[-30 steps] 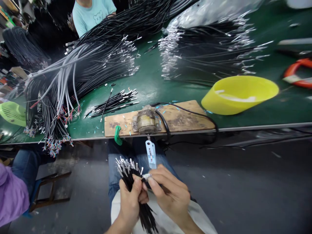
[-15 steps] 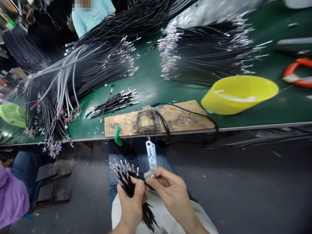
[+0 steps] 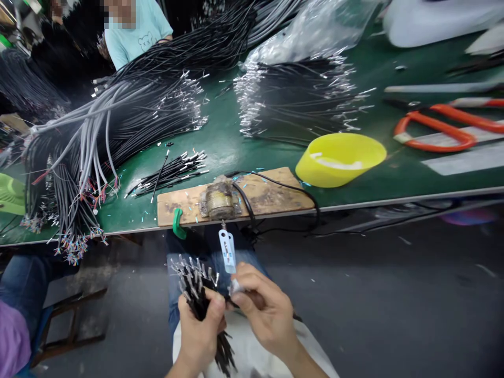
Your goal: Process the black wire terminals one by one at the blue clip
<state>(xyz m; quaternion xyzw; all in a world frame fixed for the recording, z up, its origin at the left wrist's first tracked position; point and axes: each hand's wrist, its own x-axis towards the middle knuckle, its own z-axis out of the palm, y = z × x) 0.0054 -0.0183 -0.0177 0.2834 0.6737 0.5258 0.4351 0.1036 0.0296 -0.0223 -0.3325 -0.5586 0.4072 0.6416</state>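
While left hand [image 3: 199, 336] clenches wire bundle [image 3: 192, 283], right hand [image 3: 264, 315] pinches lead [image 3: 236, 286] below table edge [image 3: 374, 200].

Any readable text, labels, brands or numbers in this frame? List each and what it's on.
No legible text anywhere.
Teal T-shirt: bear-face print only, no letters.
Pale blue tag hanging below the wooden board: dark mark, too small to read.
Pale sheets by the orange-handled tool: blurred, unreadable.
Wire bundle in the left hand, single wire pinched by the right hand: no markings visible.
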